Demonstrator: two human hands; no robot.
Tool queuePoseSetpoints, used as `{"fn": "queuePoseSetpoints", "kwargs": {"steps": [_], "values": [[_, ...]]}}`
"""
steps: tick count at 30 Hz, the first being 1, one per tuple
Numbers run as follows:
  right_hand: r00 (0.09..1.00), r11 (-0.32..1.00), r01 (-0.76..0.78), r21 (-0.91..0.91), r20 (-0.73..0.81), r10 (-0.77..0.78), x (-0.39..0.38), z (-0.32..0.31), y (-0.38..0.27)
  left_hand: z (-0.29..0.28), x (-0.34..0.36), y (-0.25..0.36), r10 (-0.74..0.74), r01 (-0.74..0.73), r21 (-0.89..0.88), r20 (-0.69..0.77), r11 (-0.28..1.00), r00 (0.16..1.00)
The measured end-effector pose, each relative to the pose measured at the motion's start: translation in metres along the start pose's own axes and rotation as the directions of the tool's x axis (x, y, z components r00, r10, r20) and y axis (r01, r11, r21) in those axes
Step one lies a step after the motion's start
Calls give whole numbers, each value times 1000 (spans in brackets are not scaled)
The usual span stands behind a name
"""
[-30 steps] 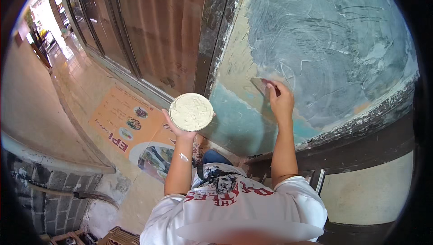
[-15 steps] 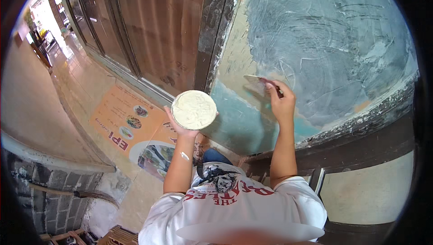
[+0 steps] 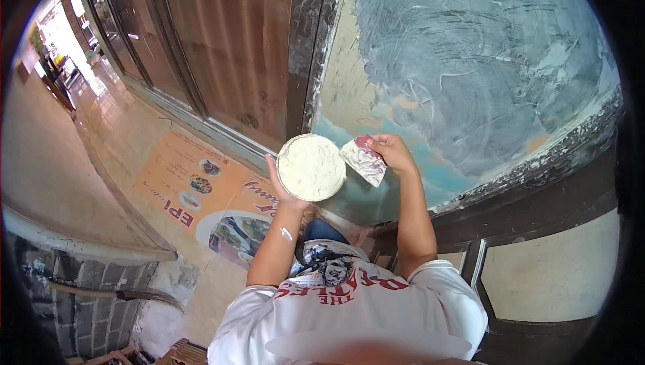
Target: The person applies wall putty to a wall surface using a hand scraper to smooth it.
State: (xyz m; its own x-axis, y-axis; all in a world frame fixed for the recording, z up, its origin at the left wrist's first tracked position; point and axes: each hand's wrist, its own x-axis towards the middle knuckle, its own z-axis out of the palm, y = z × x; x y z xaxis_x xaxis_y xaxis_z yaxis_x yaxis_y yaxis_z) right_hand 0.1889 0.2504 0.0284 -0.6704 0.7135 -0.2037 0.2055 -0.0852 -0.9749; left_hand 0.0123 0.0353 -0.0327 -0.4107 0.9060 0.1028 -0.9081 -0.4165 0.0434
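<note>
The left hand (image 3: 285,190) is cradling the round tub (image 3: 311,200) from its near left side, while the right hand (image 3: 394,153) is pinching a paste-smeared spreader (image 3: 365,159) just beside the tub's right rim, contact being hard to tell. Clean work is calling for a level tub, a firm pinch and an even load of pale paste (image 3: 310,165), blade staying close to the rim against drips.

The paste (image 3: 311,167) is pale cream, almost white. The scraper (image 3: 363,160) is dark red — with cream smears on most of it. The wall (image 3: 463,69) is cloudy grey-blue with black streaks, and it has tan and teal patches too. The T-shirt (image 3: 363,308) is white with red letters. The banner (image 3: 164,177) is bright orange.
</note>
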Motion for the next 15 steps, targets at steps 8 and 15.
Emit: {"fn": "queuePoseSetpoints", "kwargs": {"steps": [8,15], "values": [[902,949,294,-115,-296,-315,-28,1,-1,9,2,7,92,-83,66,-152,994,984],[567,415,675,-609,69,-821,-82,33,-44,32,0,4,139,-122,103,-175,987,975]]}}
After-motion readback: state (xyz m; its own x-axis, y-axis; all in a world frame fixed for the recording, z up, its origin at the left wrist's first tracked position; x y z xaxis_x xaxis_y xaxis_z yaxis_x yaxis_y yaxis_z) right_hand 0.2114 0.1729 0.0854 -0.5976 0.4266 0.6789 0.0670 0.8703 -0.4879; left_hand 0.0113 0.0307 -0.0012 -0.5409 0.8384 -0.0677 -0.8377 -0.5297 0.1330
